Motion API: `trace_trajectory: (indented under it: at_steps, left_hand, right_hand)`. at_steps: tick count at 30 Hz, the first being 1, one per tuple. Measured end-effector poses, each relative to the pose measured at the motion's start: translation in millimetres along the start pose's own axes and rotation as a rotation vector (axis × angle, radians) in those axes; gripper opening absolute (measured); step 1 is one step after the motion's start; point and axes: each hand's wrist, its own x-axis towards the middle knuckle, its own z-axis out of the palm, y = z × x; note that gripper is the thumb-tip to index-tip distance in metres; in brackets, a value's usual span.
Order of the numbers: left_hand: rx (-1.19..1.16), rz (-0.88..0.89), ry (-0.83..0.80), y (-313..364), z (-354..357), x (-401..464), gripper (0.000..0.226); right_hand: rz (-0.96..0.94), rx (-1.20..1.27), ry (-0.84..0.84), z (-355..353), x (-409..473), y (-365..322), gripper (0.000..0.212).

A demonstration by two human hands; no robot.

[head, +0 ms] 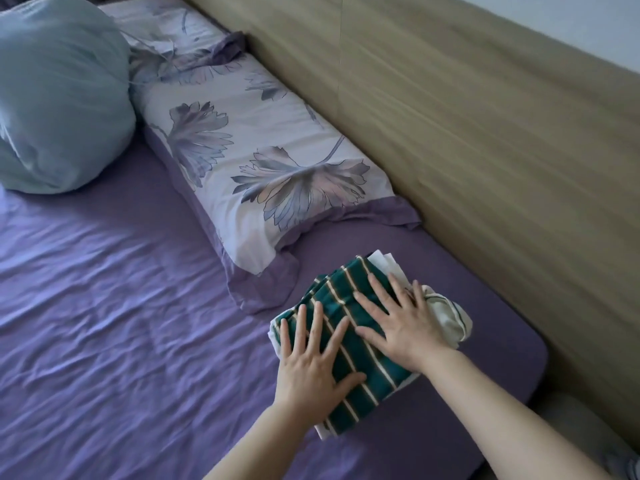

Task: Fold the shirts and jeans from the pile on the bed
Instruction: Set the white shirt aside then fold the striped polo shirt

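Observation:
A folded green shirt with thin white stripes (pixel 349 292) lies on the purple bed sheet (pixel 121 306) near the bed's right corner. White cloth (pixel 450 317) sticks out from under it at the far and right sides. My left hand (pixel 313 372) lies flat on the shirt's near left part, fingers spread. My right hand (pixel 401 323) presses flat on its right part, fingers spread and reaching over the white cloth. Neither hand grips anything. No pile of clothes or jeans shows in this view.
A floral pillow (pixel 263 161) lies along the wooden headboard (pixel 467 133), just beyond the shirt. A pale blue bundle (pixel 59 95) sits at the far left. The bed's corner edge (pixel 540 358) is right of the shirt.

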Motion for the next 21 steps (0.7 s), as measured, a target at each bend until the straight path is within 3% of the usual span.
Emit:
trace_trajectory:
  at_steps: [11,18,21]
  left_hand:
    - [0.002,-0.013,-0.112,-3,-1,12,0.082]
    - [-0.051,-0.079,-0.2,3,-34,-15,0.07]
    - [-0.119,-0.229,-0.264,-7,-58,-37,0.058]
  right_hand:
    - [0.061,-0.012,-0.236,-3,15,-8,0.071]
    - [0.25,0.038,-0.188,-20,-11,-55,0.061]
    - [0.242,0.091,-0.199,-33,-25,-79,0.066]
